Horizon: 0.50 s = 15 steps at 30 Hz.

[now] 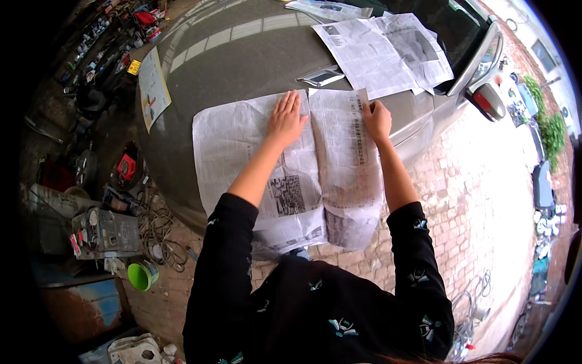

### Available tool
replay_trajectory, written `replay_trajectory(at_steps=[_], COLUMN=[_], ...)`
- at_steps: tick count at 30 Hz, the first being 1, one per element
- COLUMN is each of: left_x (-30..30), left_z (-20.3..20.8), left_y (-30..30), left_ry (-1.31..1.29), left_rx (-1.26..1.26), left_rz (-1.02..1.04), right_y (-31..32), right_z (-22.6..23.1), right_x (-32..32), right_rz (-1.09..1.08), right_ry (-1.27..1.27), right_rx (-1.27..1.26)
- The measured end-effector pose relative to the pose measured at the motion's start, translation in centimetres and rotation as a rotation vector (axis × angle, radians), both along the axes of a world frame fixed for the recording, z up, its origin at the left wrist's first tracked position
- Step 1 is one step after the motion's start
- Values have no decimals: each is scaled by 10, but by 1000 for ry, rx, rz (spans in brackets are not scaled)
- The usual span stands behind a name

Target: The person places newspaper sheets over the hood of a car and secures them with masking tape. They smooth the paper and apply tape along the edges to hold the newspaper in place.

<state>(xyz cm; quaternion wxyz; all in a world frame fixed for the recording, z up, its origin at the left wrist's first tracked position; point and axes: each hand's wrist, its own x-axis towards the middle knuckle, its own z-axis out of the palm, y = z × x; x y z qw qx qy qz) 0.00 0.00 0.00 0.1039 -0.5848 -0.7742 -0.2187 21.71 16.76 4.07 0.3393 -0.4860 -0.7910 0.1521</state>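
Note:
A creased newspaper sheet [242, 136] is spread against the brown-grey car [230, 67], its lower part hanging down the side. My left hand [287, 119] lies flat on the upper middle of the sheet, fingers stretched out and close together. At the sheet's upper right corner, my right hand [377, 121] is closed on the edge, thumb and fingers pinching the paper. A fold line runs down the sheet between my hands. Just above it a chrome trim piece [321, 76] shows on the car body.
More newspaper sheets [388, 51] lie near the windshield. A printed sheet [154, 88] hangs at the car's left. The side mirror [488, 102] sticks out at right. On the left are a green bucket [142, 275], coiled cables [160, 236] and a grey battery-like box [109, 232] on brick paving.

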Motion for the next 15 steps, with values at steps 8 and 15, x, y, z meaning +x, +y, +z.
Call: replay_trajectory(at_steps=[8, 15], left_x=[27, 35], left_z=[-8, -13], left_y=[-63, -58], left_ry=[-8, -26], left_rx=[-99, -62], left_rz=[30, 23], right_y=[-25, -21], right_z=[-16, -27], right_x=[-3, 18], right_rz=[-25, -89], right_ry=[-33, -59], right_rx=[10, 65])
